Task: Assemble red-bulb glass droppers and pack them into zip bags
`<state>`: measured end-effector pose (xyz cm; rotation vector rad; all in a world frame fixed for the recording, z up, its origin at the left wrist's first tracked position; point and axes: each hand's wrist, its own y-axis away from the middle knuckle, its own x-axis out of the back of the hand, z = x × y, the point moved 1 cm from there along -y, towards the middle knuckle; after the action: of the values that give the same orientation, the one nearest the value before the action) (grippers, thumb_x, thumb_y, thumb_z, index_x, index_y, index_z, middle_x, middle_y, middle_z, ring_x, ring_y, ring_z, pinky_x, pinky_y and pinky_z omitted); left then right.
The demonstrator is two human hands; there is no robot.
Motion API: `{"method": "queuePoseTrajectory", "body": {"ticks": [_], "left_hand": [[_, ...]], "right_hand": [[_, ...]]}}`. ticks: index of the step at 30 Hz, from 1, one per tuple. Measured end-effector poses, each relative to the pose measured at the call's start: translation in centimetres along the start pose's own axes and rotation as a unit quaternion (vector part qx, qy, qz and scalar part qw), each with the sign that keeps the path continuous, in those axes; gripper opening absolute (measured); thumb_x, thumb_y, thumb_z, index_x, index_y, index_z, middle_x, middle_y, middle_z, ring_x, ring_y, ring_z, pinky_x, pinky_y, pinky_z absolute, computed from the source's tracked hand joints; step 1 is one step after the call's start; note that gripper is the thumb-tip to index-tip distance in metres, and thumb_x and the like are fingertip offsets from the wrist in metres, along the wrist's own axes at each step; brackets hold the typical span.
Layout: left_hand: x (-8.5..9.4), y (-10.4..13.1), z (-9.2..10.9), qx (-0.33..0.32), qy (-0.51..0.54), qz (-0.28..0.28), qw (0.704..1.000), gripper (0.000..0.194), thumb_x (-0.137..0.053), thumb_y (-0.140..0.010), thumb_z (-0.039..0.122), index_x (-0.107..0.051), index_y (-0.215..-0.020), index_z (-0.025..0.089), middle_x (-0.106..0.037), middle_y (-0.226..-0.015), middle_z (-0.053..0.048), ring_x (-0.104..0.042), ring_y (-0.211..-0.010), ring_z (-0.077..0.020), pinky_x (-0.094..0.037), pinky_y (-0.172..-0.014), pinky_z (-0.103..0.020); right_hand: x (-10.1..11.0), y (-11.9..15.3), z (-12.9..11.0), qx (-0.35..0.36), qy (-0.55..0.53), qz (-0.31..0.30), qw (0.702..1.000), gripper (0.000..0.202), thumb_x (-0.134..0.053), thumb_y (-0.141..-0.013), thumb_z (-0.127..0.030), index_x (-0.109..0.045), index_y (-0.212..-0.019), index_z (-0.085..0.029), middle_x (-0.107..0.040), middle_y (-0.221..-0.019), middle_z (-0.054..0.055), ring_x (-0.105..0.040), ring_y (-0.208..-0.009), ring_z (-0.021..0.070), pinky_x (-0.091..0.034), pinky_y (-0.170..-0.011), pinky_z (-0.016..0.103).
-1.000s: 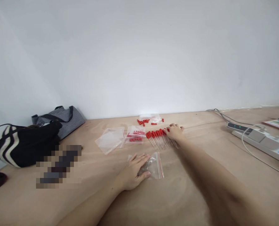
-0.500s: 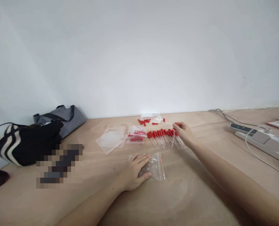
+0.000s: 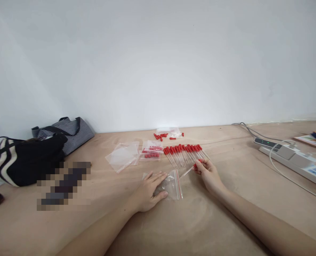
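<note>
My left hand [image 3: 152, 190] lies flat with fingers spread, pressing a clear zip bag [image 3: 175, 185] onto the table. The bag's red-lined opening faces right. My right hand [image 3: 208, 176] pinches a dropper by its red rubber bulb [image 3: 197, 163]. Its thin clear tube [image 3: 187, 172] points left and down, the tip close to the bag's opening; I cannot tell whether it touches. Just behind, a row of droppers [image 3: 183, 149] lies side by side, red bulbs away from me and clear tubes toward me.
Flat zip bags [image 3: 123, 156] are fanned out at left, beside filled bags [image 3: 151, 151] with red bulbs inside. Loose red bulbs [image 3: 161, 136] lie near the wall with another clear bag [image 3: 168, 131]. Cloth bags [image 3: 64, 135] stand far left; a power strip [image 3: 293, 161] with cables sits right.
My right hand has come away from the row's right end toward me, bringing one dropper toward the zip bag. My left hand stays on the bag. The whole view has shifted slightly.
</note>
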<state>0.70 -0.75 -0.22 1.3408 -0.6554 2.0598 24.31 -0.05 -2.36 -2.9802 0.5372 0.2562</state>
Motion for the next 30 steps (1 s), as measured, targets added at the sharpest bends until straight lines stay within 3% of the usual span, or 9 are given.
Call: {"method": "queuePoseTrajectory", "body": {"ticks": [6,11,17,19,21,23,25,28,30], "left_hand": [[0.1,0.0,0.1,0.000,-0.007,0.003,1.000,0.055,-0.040,-0.085,0.043,-0.024,-0.134,0.022,-0.035,-0.136,-0.006,-0.030,-0.126,-0.0224,-0.018,-0.106,-0.046],[0.0,-0.1,0.0,-0.006,-0.009,0.005,1.000,0.055,-0.039,-0.085,0.043,-0.025,-0.133,0.020,-0.035,-0.136,-0.006,-0.030,-0.125,-0.0218,-0.019,-0.106,-0.046],[-0.1,0.0,-0.1,-0.008,-0.004,0.026,1.000,0.053,-0.041,-0.085,0.043,-0.029,-0.132,0.021,-0.036,-0.135,-0.006,-0.030,-0.125,-0.0221,-0.021,-0.105,-0.045],[-0.1,0.1,0.0,-0.006,-0.008,0.029,1.000,0.053,-0.041,-0.084,0.043,-0.031,-0.131,0.021,-0.037,-0.135,-0.006,-0.031,-0.125,-0.0222,-0.022,-0.105,-0.045],[-0.1,0.2,0.1,-0.001,-0.014,0.026,1.000,0.053,-0.041,-0.084,0.044,-0.032,-0.130,0.020,-0.038,-0.134,-0.007,-0.032,-0.124,-0.0224,-0.022,-0.104,-0.045],[0.0,0.2,0.2,0.003,-0.017,0.024,1.000,0.052,-0.041,-0.084,0.044,-0.033,-0.130,0.020,-0.039,-0.133,-0.007,-0.033,-0.124,-0.0224,-0.023,-0.104,-0.045],[0.1,0.2,0.3,0.007,-0.018,0.028,0.999,0.051,-0.042,-0.084,0.043,-0.035,-0.129,0.020,-0.040,-0.133,-0.007,-0.034,-0.123,-0.0226,-0.025,-0.103,-0.045],[0.2,0.2,0.3,0.010,-0.018,0.032,0.999,0.049,-0.044,-0.083,0.042,-0.038,-0.127,0.020,-0.041,-0.131,-0.008,-0.036,-0.121,-0.0233,-0.026,-0.102,-0.045],[0.1,0.2,0.3,0.009,-0.019,0.030,0.999,0.048,-0.043,-0.083,0.042,-0.039,-0.126,0.020,-0.041,-0.131,-0.008,-0.036,-0.121,-0.0232,-0.026,-0.102,-0.045]], "right_hand": [[-0.7,1.8,0.4,0.029,0.131,-0.154,0.979,0.029,-0.061,-0.065,-0.047,-0.054,-0.073,-0.019,-0.060,-0.067,0.001,-0.056,-0.063,0.0151,-0.045,-0.060,0.029],[-1.1,2.2,-0.4,0.203,0.340,-0.225,0.891,0.019,-0.060,-0.070,-0.041,-0.067,-0.075,-0.024,-0.060,-0.084,0.004,-0.052,-0.084,0.0191,-0.039,-0.077,0.036],[-2.1,3.8,-1.5,0.271,0.453,-0.305,0.793,0.019,-0.050,-0.080,-0.031,-0.068,-0.076,-0.028,-0.053,-0.107,0.006,-0.041,-0.105,0.0238,-0.029,-0.082,0.043],[-1.9,3.3,-1.6,0.276,0.456,-0.318,0.784,0.019,-0.049,-0.079,-0.030,-0.068,-0.077,-0.028,-0.053,-0.109,0.005,-0.041,-0.105,0.0240,-0.028,-0.083,0.044],[-1.1,1.3,-1.6,0.258,0.452,-0.270,0.810,0.018,-0.051,-0.078,-0.033,-0.067,-0.078,-0.026,-0.055,-0.105,0.005,-0.045,-0.101,0.0226,-0.029,-0.085,0.042],[0.4,-1.9,-1.7,0.202,0.455,-0.140,0.856,0.022,-0.047,-0.078,-0.032,-0.065,-0.077,-0.020,-0.059,-0.095,0.007,-0.051,-0.092,0.0188,-0.035,-0.082,0.032],[2.2,-5.4,-1.7,0.096,0.499,0.006,0.861,0.021,-0.047,-0.076,-0.030,-0.062,-0.085,-0.018,-0.060,-0.094,0.007,-0.053,-0.089,0.0172,-0.038,-0.076,0.025],[4.2,-9.3,-1.5,0.026,0.523,0.067,0.849,0.032,-0.051,-0.071,-0.027,-0.057,-0.097,-0.010,-0.061,-0.091,0.015,-0.056,-0.086,0.0225,-0.040,-0.070,0.028],[4.7,-10.7,-1.2,-0.009,0.528,0.063,0.847,0.029,-0.054,-0.067,-0.026,-0.060,-0.090,-0.009,-0.063,-0.078,0.015,-0.059,-0.074,0.0232,-0.040,-0.061,0.028]]}}
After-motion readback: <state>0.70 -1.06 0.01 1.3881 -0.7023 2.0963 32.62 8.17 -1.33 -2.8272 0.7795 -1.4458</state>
